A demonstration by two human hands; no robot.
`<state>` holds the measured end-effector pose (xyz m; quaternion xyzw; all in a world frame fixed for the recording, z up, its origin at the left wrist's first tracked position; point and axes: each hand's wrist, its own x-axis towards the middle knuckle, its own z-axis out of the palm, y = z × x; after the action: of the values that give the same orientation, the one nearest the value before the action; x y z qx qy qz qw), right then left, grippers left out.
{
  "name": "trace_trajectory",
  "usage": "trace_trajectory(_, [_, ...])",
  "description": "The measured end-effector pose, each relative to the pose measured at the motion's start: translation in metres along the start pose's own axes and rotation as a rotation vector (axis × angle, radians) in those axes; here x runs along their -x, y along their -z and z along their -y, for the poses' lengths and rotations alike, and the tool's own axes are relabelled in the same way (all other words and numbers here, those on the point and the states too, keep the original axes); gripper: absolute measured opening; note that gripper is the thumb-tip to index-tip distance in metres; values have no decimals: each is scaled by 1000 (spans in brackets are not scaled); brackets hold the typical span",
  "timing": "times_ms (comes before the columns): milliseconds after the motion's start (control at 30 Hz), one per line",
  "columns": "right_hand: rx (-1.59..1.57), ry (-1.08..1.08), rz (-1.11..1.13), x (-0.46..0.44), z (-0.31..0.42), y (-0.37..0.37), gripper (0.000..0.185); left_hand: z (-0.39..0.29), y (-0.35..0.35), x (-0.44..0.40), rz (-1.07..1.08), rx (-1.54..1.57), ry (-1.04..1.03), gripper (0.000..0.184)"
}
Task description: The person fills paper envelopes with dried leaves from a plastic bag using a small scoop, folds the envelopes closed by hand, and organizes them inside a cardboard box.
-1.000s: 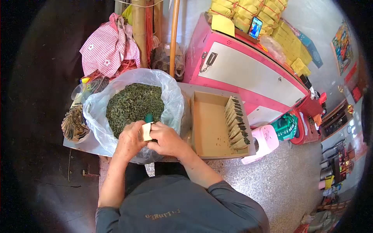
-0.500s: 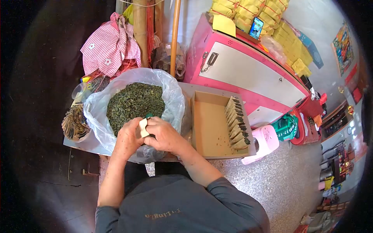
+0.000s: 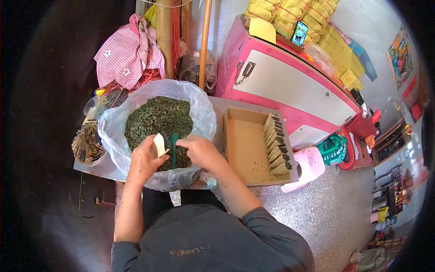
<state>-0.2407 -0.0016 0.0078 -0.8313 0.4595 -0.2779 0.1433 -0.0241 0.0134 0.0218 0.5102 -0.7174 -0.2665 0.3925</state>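
Pinching, between thumb and fingers of the left hand [image 3: 144, 159], a small cream-coloured paper packet [image 3: 158, 144], slightly tilted, above a heap of dry, dark green leaves [image 3: 158, 115]. Reaching with the right hand [image 3: 199, 150], with bent fingers, to a green spoon-shaped tool [image 3: 175, 137], just right of the packet. Cannot tell from this view about the right grip: perhaps pinching the tool, perhaps only lying beside it.

Filled with the leaves, and widely opened: a big translucent plastic bag [image 3: 201, 113], on a grey table [image 3: 224, 102]. Standing to the right of the bag, on the same table: a shallow brown cardboard box [image 3: 244, 145]. Lined up inside, along its right wall: a row of pale paper packets with dark upper ends [image 3: 274, 149]. Placed to the left of the bag: a thick bunch of brownish flat paper pieces [image 3: 87, 141], in a pale round container [image 3: 97, 162].

Standing behind the table: a pink cabinet with white doors [image 3: 231, 54], bearing yellow wrapped bundles [image 3: 290, 13] and a phone with lit screen [image 3: 299, 33]. Hanging at the upper left: a pink-and-white checked cloth [image 3: 129, 56].
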Motion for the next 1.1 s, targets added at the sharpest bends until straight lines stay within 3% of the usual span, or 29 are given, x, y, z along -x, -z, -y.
trace_trajectory(33, [110, -55, 116, 2, 1, -2, 29, -1, 1, -1, 0, 2, -1, 60])
trace_trajectory(167, [52, -22, 241, 1, 5, -19, 36, 1, 1, -1, 15, 20, 23, 59])
trace_trajectory(333, [66, -23, 244, -3, 11, -25, 33, -1, 0, -1, 1, 1, 11, 58])
trace_trajectory(400, [86, 74, 188, -2, 9, -30, 23, -1, 0, -1, 1, -4, 14, 57])
trace_trajectory(833, [200, 36, 304, -3, 17, -23, 30, -2, 1, 0, -3, -11, 2, 56])
trace_trajectory(900, [117, 137, 122, -2, 7, -31, 28, -1, 2, 1, -3, 0, 3, 56])
trace_trajectory(933, [117, 137, 122, -2, 5, -33, 28, -1, 2, 1, -1, 11, 3, 56])
trace_trajectory(1000, [31, 171, -132, -1, 1, -37, 31, -2, 3, 2, 0, 5, 11, 56])
trace_trajectory(1100, [-21, 141, -329, -7, -6, -36, 26, -3, 3, 2, 0, 10, 23, 57])
